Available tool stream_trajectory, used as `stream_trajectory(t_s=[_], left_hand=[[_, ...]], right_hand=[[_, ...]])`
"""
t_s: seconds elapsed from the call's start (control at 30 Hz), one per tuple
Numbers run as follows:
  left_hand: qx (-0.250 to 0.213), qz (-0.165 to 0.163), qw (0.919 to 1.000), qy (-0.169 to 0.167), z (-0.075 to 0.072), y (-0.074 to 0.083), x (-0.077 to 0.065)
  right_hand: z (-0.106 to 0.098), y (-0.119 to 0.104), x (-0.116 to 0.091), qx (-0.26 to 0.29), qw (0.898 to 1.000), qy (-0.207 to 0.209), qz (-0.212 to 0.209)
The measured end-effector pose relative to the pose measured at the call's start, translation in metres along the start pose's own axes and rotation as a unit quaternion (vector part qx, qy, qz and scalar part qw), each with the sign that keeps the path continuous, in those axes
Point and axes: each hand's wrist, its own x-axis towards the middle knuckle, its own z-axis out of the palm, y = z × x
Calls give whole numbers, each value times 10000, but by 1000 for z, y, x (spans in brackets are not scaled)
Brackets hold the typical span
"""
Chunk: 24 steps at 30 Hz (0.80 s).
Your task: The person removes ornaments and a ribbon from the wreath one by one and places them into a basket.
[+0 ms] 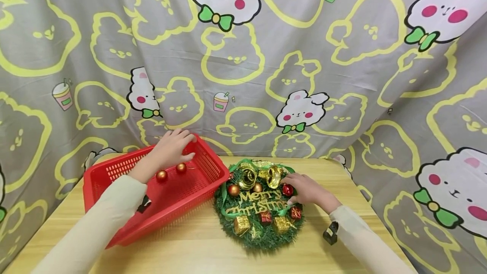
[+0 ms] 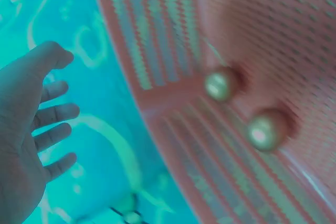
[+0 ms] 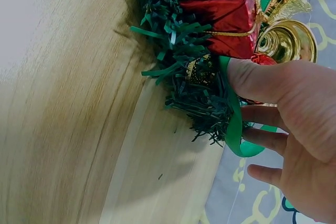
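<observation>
A round green tinsel wreath (image 1: 253, 219) lies face up at the lower center of the head view, its shaggy needles carrying gold lettering (image 1: 262, 208) that reads "Merry Christm" before a thumb covers the end. Two shiny gold bells (image 1: 274, 176) crown its top above two copper-toned baubles (image 1: 233, 190); foil-wrapped gold parcels (image 1: 281, 224) and red parcels (image 1: 266, 217) line the lower half, with green ribbon (image 3: 234, 124) looping at the edge.

At the wreath's right side, a person's right hand (image 1: 308, 189) sets thumb and fingers around a glossy red bauble (image 1: 288, 190); whether that grip closes on it, one cannot tell. The left hand (image 1: 172, 149), its grip wide and holding nothing, hovers at the far rim of a slatted red basket (image 1: 190, 204), left of center, where two loose copper balls (image 1: 161, 175) sit inside.

Wreath and basket share a pale wood-grain desk (image 1: 198, 240). A gray curtain (image 1: 304, 41) printed with cartoon animals in yellow outline fills the upper frame.
</observation>
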Motion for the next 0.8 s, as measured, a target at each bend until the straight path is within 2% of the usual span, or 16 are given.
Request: stream_trajectory(t_s=[0.2,0.43,0.6,0.8], left_hand=[[-153,465,9986,204,-9,39,25],[-338,906,9952,130,-6,88,46],[-300,1252,9917,33,6,116,50],[-214,1396,9894,-333,31,132,40]], right_hand=[[-1,0,-1,74,10000,5,-12],[1,1,-2,224,9997,10,8],[2,2,-3,306,9995,4,91],[1,0,-3,244,9997,53,32]])
